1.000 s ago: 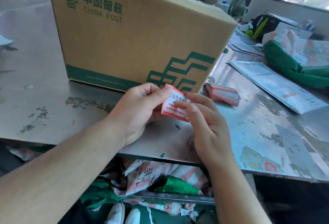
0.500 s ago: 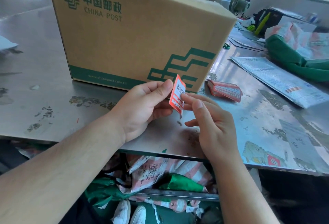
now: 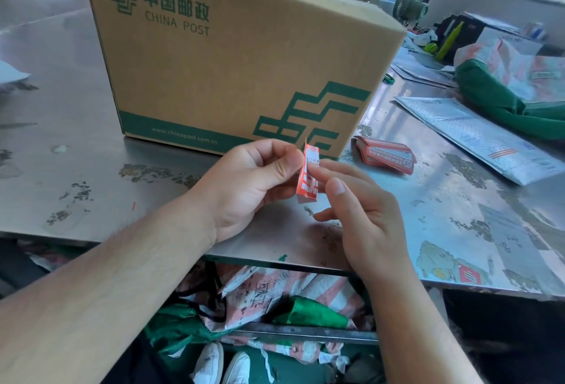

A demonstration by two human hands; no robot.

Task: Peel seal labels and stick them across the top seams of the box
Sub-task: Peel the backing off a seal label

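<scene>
A brown China Post cardboard box (image 3: 232,56) stands on the steel table (image 3: 61,139) in front of me; only a sliver of its top shows. My left hand (image 3: 244,182) pinches a small red-and-white seal label (image 3: 308,179) between thumb and forefinger, held upright and edge-on just in front of the box's lower right corner. My right hand (image 3: 363,218) is at the label's right side, a fingertip touching its upper edge where a corner curls away. A small stack of red seal labels (image 3: 385,156) lies on the table right of the box.
A grey bubble mailer (image 3: 477,136) and a green-and-striped mail sack (image 3: 513,93) lie to the right. A small fan (image 3: 408,6) and clutter stand behind. Sacks and white shoes (image 3: 220,365) sit under the table edge.
The label has turned from facing me to edge-on and risen slightly toward the box. My right fingers have shifted from holding its lower part to picking at its upper edge.
</scene>
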